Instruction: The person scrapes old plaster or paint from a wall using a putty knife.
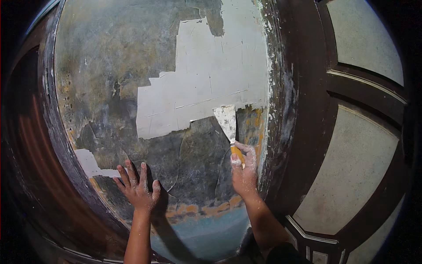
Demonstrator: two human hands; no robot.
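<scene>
My right hand point(244, 168), dusted with white, is closed around the yellow handle of a putty knife point(226, 122). The knife's wide, white-smeared blade points up and lies at the lower edge of a bare white patch point(197, 85) on the wall. Dark, mottled old paint point(161, 161) covers the wall below and left of that patch. My left hand point(140, 188) rests against this dark paint at the lower left, fingers spread and holding nothing. By its fingertips is the end of a smaller white patch point(87, 161). Cracks run through the paint between my hands.
A dark, paint-flecked frame point(280, 99) borders the wall section on the right, beside brown panelling with pale inset panels point(349, 168). At the left stands another dark frame point(62, 148) with a reddish-brown surface beyond. Orange and blue paint point(204, 234) shows low on the wall.
</scene>
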